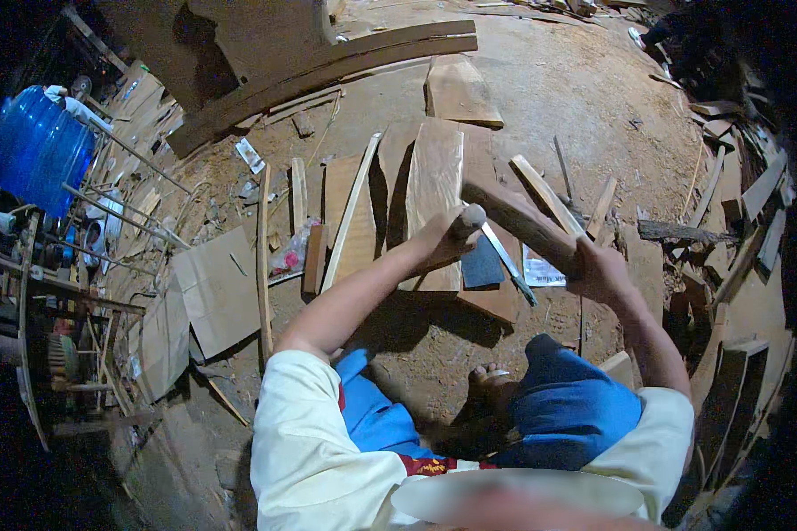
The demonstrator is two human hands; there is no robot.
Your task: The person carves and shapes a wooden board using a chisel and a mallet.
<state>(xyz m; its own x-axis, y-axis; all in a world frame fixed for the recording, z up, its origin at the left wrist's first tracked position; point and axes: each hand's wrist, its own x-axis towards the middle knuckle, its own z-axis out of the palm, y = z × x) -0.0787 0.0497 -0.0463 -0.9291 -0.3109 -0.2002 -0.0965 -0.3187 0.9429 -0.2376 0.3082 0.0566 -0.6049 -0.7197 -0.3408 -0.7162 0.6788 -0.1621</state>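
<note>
Wooden bar (527,219) looks dark and squared, right hand (599,270) gripping it, left hand (438,241) a rounded handle (474,215).

Rough wooden bar (527,221), glossy plastic barrel (42,150), matt cardboard sheet (223,296)

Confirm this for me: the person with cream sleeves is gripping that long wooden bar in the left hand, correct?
Not quite: the head view shows the long wooden bar gripped in the right hand, not the left hand. The cream sleeves are as you said.

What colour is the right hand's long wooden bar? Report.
Wooden bar: brown, best in head view.
</note>
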